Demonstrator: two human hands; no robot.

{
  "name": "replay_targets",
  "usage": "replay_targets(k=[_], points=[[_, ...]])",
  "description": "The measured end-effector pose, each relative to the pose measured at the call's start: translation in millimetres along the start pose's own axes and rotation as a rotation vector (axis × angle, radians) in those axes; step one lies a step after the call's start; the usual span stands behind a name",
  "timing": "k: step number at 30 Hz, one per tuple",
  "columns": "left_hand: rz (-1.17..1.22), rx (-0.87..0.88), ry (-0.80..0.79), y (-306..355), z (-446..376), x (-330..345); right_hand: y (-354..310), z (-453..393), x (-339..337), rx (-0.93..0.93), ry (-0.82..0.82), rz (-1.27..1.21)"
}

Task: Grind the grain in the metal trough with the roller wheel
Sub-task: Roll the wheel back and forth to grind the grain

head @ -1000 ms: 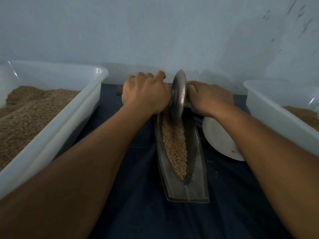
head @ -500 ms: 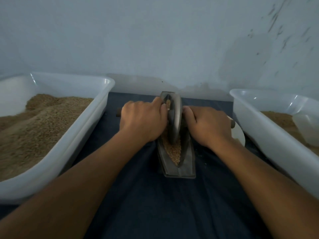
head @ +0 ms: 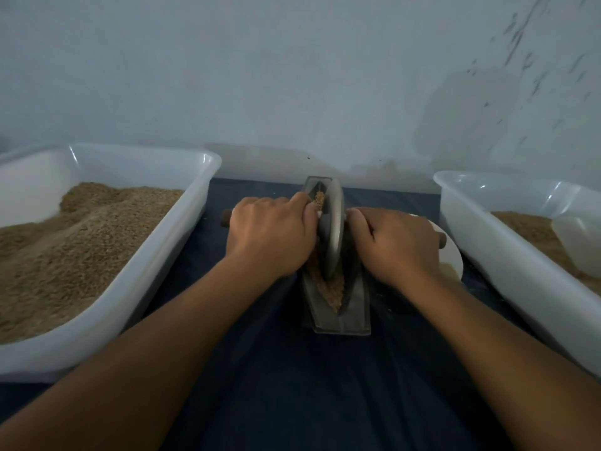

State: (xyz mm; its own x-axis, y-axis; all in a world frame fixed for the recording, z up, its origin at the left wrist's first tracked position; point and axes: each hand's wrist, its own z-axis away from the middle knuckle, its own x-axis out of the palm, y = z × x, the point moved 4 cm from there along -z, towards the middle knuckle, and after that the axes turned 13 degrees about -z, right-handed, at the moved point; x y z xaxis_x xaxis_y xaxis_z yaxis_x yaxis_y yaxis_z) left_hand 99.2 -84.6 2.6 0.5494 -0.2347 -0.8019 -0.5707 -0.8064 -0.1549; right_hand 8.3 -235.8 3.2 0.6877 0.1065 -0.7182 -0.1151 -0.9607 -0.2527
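Grain (head: 331, 289): lies in metal trough (head: 353, 315), below and between both sets of fingers. Left hand (head: 270, 237) and right hand (head: 395, 245) curl tight round axle ends of roller wheel (head: 331, 229). Advised: even downward pressure, wheel upright. Surface: dark cloth (head: 283, 379), 2 white tubs (head: 169, 255); pale wall (head: 292, 76).

The metal trough (head: 338, 307) is lying on the cloth (head: 276, 385) before the wall (head: 292, 76), grain (head: 333, 288) sitting in it. Left of the trough a tub (head: 156, 265) is standing; right of it a plate (head: 452, 255), then another tub (head: 507, 255).
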Motion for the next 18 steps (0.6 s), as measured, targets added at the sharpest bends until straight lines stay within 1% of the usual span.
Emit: replay_targets(k=[5,7,10,12,18], points=[[-0.015,0.005,-0.041,-3,-28,20,16,-32,22,0.066,-0.175,0.045],[-0.019,-0.004,-0.057,-4,-42,28,21,-46,31,0.062,-0.224,0.040],[0.002,-0.057,-0.065,-9,-57,40,24,-67,42,0.034,-0.236,0.030],[0.023,-0.085,-0.071,-11,-63,47,27,-78,47,0.048,-0.244,0.053],[-0.038,-0.066,-0.028,-8,-82,46,39,-87,53,0.203,-0.364,-0.028]])
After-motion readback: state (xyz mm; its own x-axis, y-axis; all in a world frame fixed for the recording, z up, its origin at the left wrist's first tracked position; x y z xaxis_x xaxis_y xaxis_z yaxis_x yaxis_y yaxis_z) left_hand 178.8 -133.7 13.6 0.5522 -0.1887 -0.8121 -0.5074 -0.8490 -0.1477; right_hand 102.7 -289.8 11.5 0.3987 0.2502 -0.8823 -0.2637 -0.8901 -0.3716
